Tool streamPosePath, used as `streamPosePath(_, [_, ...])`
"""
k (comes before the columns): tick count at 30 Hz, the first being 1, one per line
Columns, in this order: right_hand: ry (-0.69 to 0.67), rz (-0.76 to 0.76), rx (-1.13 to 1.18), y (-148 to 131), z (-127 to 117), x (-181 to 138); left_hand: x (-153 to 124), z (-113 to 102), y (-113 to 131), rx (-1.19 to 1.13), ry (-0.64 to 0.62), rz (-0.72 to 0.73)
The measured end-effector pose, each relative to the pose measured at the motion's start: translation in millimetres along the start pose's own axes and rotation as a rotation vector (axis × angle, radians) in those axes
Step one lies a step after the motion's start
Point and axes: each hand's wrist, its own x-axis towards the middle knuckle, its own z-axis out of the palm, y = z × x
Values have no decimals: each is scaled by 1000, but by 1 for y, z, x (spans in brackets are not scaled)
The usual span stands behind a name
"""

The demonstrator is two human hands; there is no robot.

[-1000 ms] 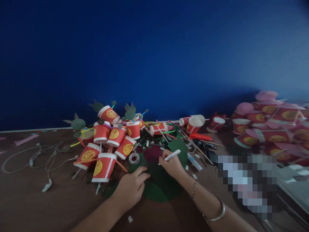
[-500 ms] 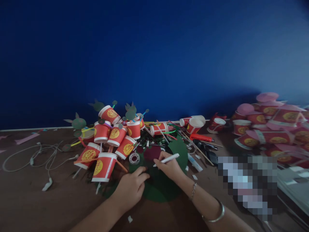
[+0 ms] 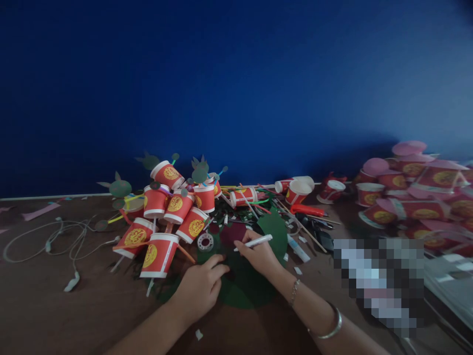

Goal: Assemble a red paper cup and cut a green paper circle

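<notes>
The green sheet [image 3: 254, 288] lies flat on the table [image 3: 92, 325], and the pen [image 3: 258, 241] is over its middle. The person's right hand [image 3: 260, 259] grips the pen between thumb and fingers, tip slanting down toward the sheet; whether it touches cannot be told. The left hand [image 3: 202, 286] rests at the sheet's left edge, fingers loosely bent; whether they pinch anything is hidden. The step in hand looks like marking or drawing; the next move seems to call for a steady left hand and a light, controlled tip. A maroon piece [image 3: 233, 234] lies at the sheet's far side, a tape roll [image 3: 200, 241] at its upper left. Cups [image 3: 159, 256] are piled left of the sheet; a tube [image 3: 298, 248] lies just right of it.
</notes>
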Motion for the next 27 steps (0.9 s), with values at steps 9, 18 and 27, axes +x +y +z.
streamPosePath(9, [-53, 12, 20, 0, 1, -2, -1, 0, 1, -1, -11, -5])
streamPosePath(18, [-17, 8, 49, 1, 1, 0, -1, 0, 0, -3, -3, -2])
streamPosePath(27, [-78, -4, -3, -2, 2, -2, 0, -1, 1, -4, -8, -8])
